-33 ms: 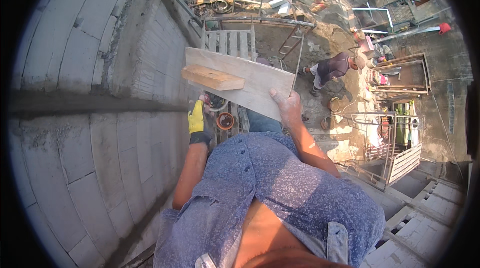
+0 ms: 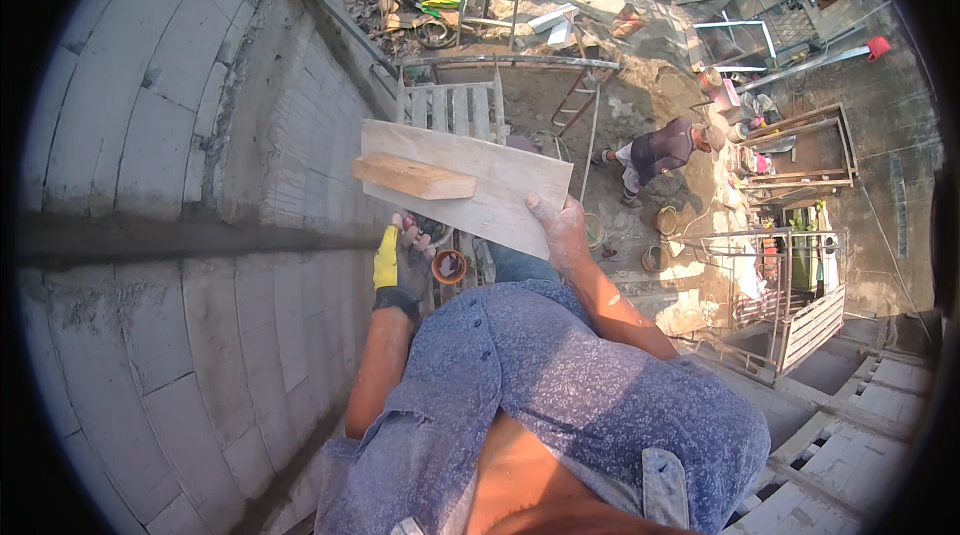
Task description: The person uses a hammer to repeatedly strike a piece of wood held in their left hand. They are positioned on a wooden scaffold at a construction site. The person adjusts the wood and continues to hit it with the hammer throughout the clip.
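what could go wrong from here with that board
The right hand grips the board near one end, so it might tip or slip. If dropped, it could knock the bucket seen below it. The left hand has bare fingertips close to the board's lower edge, which might scrape them.

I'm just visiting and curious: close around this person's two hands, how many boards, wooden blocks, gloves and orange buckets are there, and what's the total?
Boards: 1, the pale flat board held in the right hand
Wooden blocks: 1, the wooden block on the board's face
Gloves: 1, the yellow-and-dark glove on the left hand
Orange buckets: 1, the orange bucket beside the left hand
Total: 4
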### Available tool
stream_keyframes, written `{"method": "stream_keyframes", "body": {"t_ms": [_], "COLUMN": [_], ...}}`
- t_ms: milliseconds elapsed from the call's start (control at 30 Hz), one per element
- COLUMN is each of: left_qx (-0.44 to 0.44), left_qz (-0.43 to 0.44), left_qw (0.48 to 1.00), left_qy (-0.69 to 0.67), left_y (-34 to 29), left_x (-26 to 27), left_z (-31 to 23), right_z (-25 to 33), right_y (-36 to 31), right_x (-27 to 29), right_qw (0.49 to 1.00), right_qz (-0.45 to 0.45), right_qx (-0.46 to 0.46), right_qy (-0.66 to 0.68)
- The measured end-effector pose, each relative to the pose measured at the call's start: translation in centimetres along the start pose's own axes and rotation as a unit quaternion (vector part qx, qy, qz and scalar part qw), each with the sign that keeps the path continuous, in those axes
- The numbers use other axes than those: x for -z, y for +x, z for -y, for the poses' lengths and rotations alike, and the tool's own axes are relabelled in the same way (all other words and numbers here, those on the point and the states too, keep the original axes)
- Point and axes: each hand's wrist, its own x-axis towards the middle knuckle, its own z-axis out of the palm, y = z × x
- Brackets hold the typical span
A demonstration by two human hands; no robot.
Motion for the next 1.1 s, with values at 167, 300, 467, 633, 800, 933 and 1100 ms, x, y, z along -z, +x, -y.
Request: {"method": "stream_keyframes", "body": {"t_ms": [167, 300, 467, 633, 800, 933, 1100], "left_qx": [0.014, -0.122, -0.18, -0.181, -0.192, -0.22, -0.254], "left_qz": [0.153, 0.154, 0.229, 0.392, 0.469, 0.375, 0.405], "left_qw": [0.978, 0.962, 0.924, 0.796, 0.747, 0.745, 0.683], "left_qy": [-0.14, -0.19, -0.25, -0.425, -0.431, -0.505, -0.552], "left_y": [9.2, 13.9, 21.9, 24.2, 27.4, 30.2, 33.4], "left_x": [-8.2, -14.7, -15.7, -23.7, -24.1, -22.9, -21.0], "left_z": [-5.4, -10.2, -13.9, -19.6, -21.9, -23.6, -25.3], "right_z": [-1.7, 2.4, 14.1, 14.5, 15.6, 15.5, 14.8], "right_y": [16.3, 28.5, 34.7, 37.3, 40.3, 43.6, 47.9], "right_x": [-3.2, -4.4, -9.4, -14.6, -18.2, -20.6, -25.9], "right_qw": [0.983, 0.955, 0.83, 0.713, 0.633, 0.608, 0.559], "right_qz": [0.123, 0.27, 0.422, 0.436, 0.492, 0.52, 0.592], "right_qx": [-0.1, -0.108, 0.13, 0.444, 0.468, 0.468, 0.437], "right_qy": [0.09, -0.059, -0.34, -0.324, -0.372, -0.377, -0.382]}}
